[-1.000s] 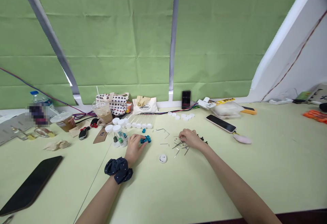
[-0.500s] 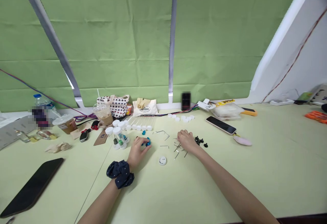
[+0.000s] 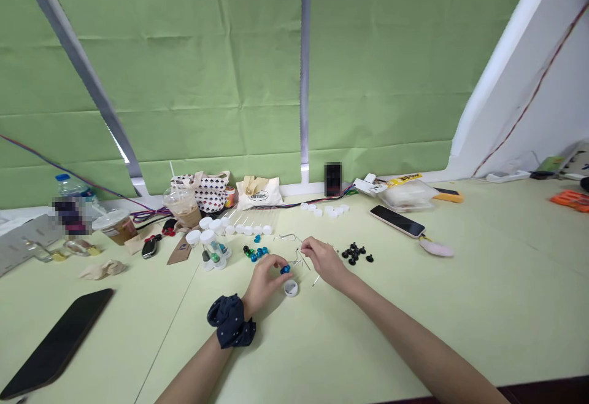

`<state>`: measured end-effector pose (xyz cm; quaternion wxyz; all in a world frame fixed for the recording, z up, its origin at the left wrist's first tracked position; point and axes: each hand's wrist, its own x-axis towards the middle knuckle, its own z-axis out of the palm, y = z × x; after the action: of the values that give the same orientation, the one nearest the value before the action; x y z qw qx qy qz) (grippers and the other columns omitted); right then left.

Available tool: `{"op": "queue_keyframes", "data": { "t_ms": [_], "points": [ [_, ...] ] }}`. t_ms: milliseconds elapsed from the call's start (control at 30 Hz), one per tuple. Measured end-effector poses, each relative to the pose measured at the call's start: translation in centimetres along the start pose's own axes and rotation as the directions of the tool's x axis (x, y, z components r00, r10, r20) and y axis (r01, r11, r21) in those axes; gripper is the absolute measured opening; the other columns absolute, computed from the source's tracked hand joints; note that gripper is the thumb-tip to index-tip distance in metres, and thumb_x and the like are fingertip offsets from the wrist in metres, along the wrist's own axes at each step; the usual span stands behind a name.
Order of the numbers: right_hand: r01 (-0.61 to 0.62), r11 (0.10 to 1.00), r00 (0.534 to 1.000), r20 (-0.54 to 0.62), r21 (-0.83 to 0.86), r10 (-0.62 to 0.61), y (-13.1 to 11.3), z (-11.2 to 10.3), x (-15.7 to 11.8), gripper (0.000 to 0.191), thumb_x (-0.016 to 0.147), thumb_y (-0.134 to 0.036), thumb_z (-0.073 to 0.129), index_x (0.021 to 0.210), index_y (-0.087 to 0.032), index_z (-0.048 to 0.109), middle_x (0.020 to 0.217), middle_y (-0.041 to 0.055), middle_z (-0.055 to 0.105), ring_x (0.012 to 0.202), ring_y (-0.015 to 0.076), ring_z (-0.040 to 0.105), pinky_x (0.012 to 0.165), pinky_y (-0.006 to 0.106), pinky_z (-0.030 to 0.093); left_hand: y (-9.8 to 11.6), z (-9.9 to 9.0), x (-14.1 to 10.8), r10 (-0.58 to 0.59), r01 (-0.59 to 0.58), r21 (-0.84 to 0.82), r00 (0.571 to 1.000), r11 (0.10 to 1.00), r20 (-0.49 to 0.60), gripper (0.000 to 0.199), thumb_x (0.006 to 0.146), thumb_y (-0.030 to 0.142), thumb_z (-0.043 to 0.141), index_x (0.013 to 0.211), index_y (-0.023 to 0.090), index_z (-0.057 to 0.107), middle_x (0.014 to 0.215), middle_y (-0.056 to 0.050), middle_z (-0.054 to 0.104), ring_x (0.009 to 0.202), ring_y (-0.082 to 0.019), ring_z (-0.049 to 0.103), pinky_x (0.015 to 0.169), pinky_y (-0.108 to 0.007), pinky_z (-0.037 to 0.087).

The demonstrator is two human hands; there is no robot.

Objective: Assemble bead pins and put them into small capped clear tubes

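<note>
A small blue piece [image 3: 285,269] is pinched between the thumb and finger of my left hand [image 3: 267,281], just above a round white cap [image 3: 291,288]. My right hand [image 3: 324,261] is closed with fingertips together over the thin metal rods; a rod seems to be in its pinch. Loose bent rods [image 3: 288,237] lie behind the hands. Several blue and green pieces [image 3: 258,253] rest left of the rods. Black pieces [image 3: 353,253] are grouped to the right of my right hand.
Clear tubes with white caps [image 3: 214,250] stand at the left. More white caps [image 3: 331,211] lie farther back. A phone [image 3: 398,221] is at the right, a black tablet [image 3: 57,342] at the near left, and drink cups [image 3: 183,206] stand behind.
My left hand has moved right from the pile of blue pieces, carrying one blue piece to near the white cap. My right hand has lifted and shifted slightly left, off the rods.
</note>
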<state>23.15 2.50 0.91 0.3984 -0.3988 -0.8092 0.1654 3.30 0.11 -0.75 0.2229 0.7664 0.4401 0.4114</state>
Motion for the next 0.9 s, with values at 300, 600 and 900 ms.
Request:
{"op": "queue_keyframes", "data": {
  "t_ms": [300, 600, 900],
  "points": [
    [0.046, 0.998, 0.998, -0.053, 0.038, -0.044, -0.5, 1.1, -0.4, 0.017, 0.091, -0.022, 0.034, 0.084, -0.022, 0.050, 0.078, 0.0028, 0.059, 0.066, 0.0141, 0.054, 0.063, 0.025, 0.042, 0.3, -0.2, -0.5, 0.005, -0.005, -0.012, 1.000, 1.000, 0.000, 0.016, 0.073, 0.033, 0.065, 0.082, 0.021, 0.060, 0.078, -0.003, 0.061, 0.072, -0.017, 0.050, 0.070, -0.031, 0.042],
    [0.059, 0.998, 0.998, -0.030, 0.004, -0.059, -0.6, 1.5, -0.6, 0.018, 0.092, -0.023, 0.034, 0.087, -0.021, 0.051, 0.083, 0.0045, 0.061, 0.071, 0.0150, 0.056, 0.066, 0.025, 0.042, 0.2, 0.1, -0.8, -0.012, 0.015, -0.098, 0.999, 0.995, 0.033, 0.013, 0.073, 0.030, 0.063, 0.077, 0.019, 0.057, 0.072, 0.000, 0.053, 0.058, -0.011, 0.045, 0.055, -0.024, 0.038],
    [0.040, 0.999, 0.999, -0.036, 0.007, -0.040, -0.7, 1.7, -0.7, 0.017, 0.091, -0.023, 0.037, 0.086, -0.020, 0.053, 0.078, 0.0034, 0.061, 0.066, 0.0140, 0.055, 0.063, 0.024, 0.041, 0.1, 0.1, -0.9, -0.013, 0.015, -0.095, 1.000, 0.995, 0.015, 0.011, 0.073, 0.027, 0.063, 0.077, 0.018, 0.058, 0.069, 0.001, 0.051, 0.058, -0.011, 0.045, 0.054, -0.023, 0.037]
  ]
}}
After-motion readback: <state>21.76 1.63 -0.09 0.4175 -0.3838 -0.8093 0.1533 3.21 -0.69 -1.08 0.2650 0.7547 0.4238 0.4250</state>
